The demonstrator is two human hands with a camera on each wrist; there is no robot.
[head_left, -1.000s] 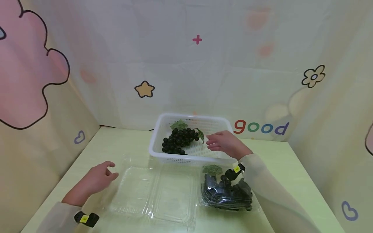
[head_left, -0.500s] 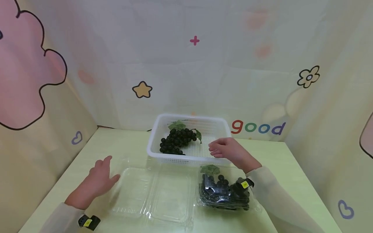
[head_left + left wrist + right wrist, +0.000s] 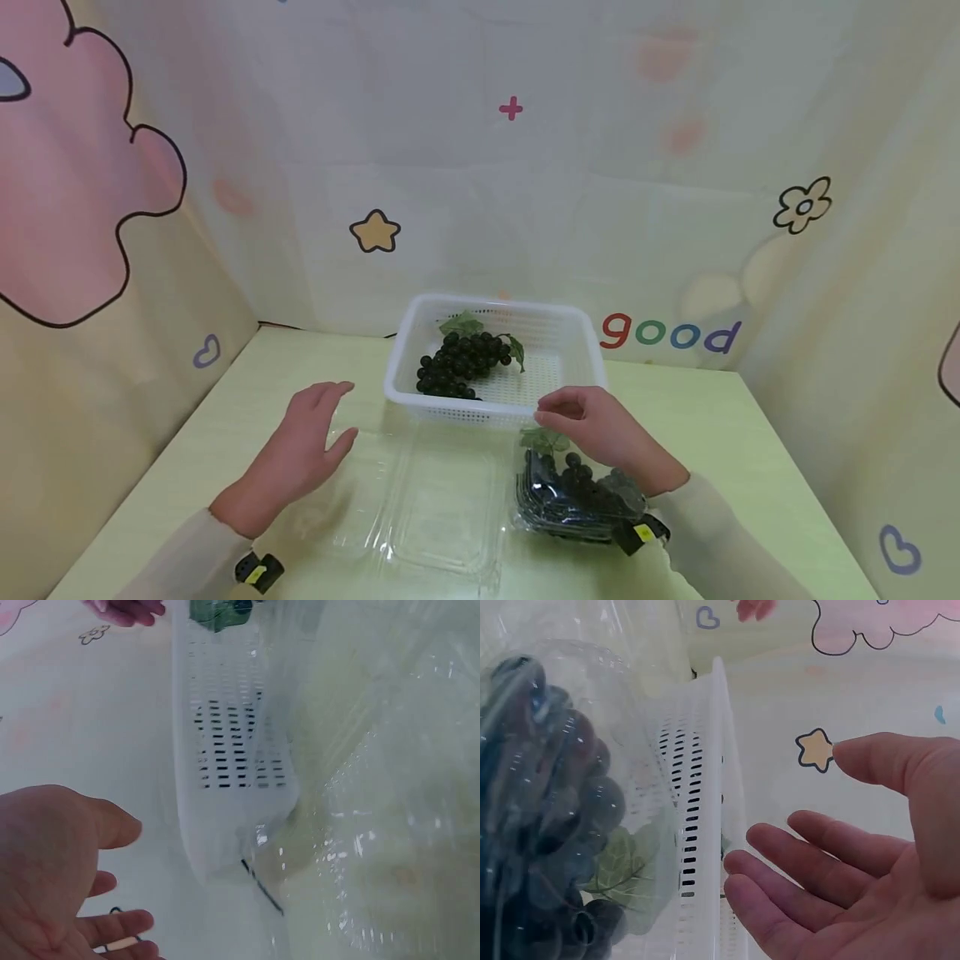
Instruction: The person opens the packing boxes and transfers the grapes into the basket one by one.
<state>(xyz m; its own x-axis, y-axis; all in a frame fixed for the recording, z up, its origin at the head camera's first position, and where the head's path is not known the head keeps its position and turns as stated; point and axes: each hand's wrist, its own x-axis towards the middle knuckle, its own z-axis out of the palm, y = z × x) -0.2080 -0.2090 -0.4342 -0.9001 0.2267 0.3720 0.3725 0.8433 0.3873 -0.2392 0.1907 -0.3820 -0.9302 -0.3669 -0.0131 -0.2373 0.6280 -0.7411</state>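
My left hand [image 3: 296, 450] hovers over the left half of an unfolded clear plastic clamshell box [image 3: 446, 500], thumb and fingers spread and holding nothing. Above the near right corner of a white basket [image 3: 558, 333], my right hand [image 3: 600, 429] hangs with loosely bent fingers and nothing in them. Below it stands a second clear box [image 3: 551, 521] with dark grapes [image 3: 562, 802] and a green leaf [image 3: 626, 862] inside. A bunch of dark grapes [image 3: 457, 362] with leaves lies in the left part of the basket.
The pale yellow-green table [image 3: 697, 433] is bounded by a printed curtain [image 3: 465, 208] at the back and sides. The basket stands near the back curtain, directly behind the two boxes.
My left hand has moved right and forward over the unfolded box. My right hand has drawn back from over the basket toward the box of grapes. The boxes and basket stay in place.
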